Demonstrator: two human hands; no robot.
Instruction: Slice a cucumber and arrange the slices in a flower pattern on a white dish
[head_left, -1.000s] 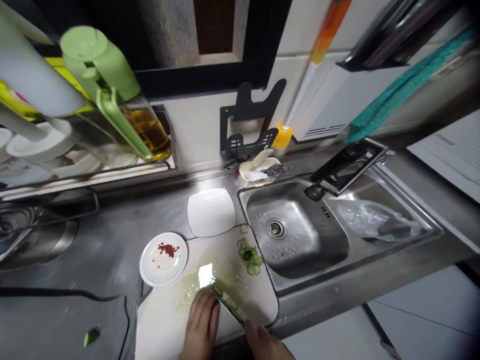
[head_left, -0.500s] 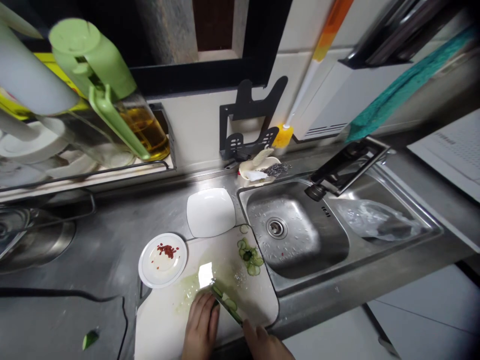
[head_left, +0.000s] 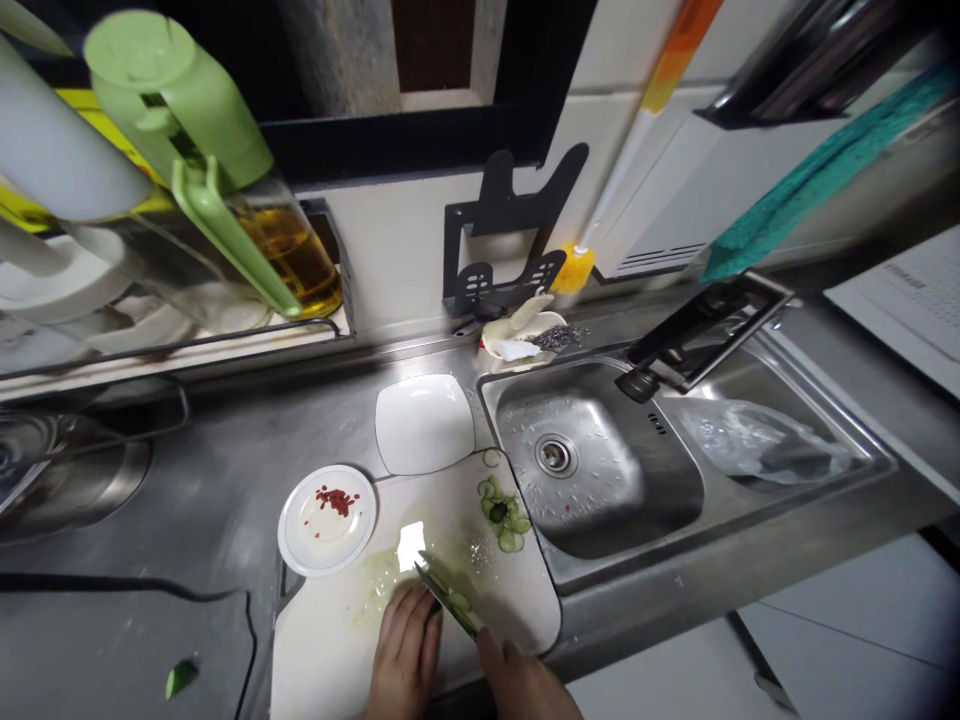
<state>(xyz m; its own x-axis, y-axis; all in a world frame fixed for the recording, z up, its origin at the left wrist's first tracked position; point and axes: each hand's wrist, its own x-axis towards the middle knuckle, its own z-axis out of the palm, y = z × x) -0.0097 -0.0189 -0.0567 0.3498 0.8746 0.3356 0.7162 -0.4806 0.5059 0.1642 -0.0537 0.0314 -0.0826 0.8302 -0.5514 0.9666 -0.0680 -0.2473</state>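
At the near edge of a white cutting board (head_left: 322, 640), my right hand (head_left: 525, 680) is closed around the handle of a knife (head_left: 444, 598). Its blade slants up and left, with pale green cucumber slices (head_left: 459, 602) along its far side. My left hand (head_left: 405, 640) is curled beside the blade, its fingers pressing down on a cucumber piece (head_left: 435, 608) that they mostly hide. A heap of thin cucumber slices (head_left: 502, 512) lies near the board's right edge. Wet green juice marks the board's middle.
A round white plate (head_left: 291, 535) with small red bits overlaps the board's left corner. Behind the board lies a square white plate (head_left: 424, 425). On the right is a steel sink (head_left: 600, 500) with a black tap (head_left: 667, 340). A cucumber end (head_left: 181, 679) sits at far left.
The knife has risen slightly and tilted, showing more of its blade, and its tip sits a little further up and left. My left hand stays nearly in place.
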